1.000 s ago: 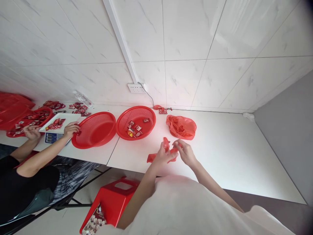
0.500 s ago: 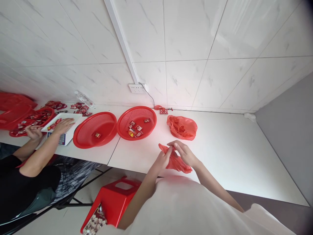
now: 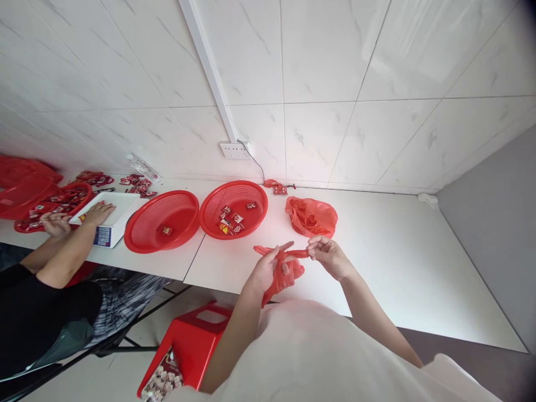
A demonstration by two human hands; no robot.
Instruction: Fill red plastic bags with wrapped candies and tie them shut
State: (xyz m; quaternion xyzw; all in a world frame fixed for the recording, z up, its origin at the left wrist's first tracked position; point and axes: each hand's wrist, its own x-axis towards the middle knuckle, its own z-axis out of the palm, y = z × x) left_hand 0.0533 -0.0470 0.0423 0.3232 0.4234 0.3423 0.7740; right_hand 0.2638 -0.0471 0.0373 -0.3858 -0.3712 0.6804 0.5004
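A thin red plastic bag (image 3: 278, 283) hangs in front of me at the table's front edge. My left hand (image 3: 265, 272) is closed on it, with a loose end sticking out to the left. A twisted strip of the bag stretches to my right hand (image 3: 330, 258), whose fingertips pinch its end. Just beyond my hands lies another red plastic bag (image 3: 311, 218), bunched up on the white table. What is inside the bags cannot be made out.
Two red mesh baskets (image 3: 233, 190) (image 3: 162, 195) with small wrapped packets stand to the left. Further left, a co-worker's hand (image 3: 99, 213) rests over a white scale (image 3: 113, 237). A red stool (image 3: 196, 335) stands below the table, and a socket strip (image 3: 234, 149) is on the wall.
My hands have moved apart, the right one drawing a strip of the bag out to the right. The bag's body has shifted left. The co-worker's hand has moved left over the scale.
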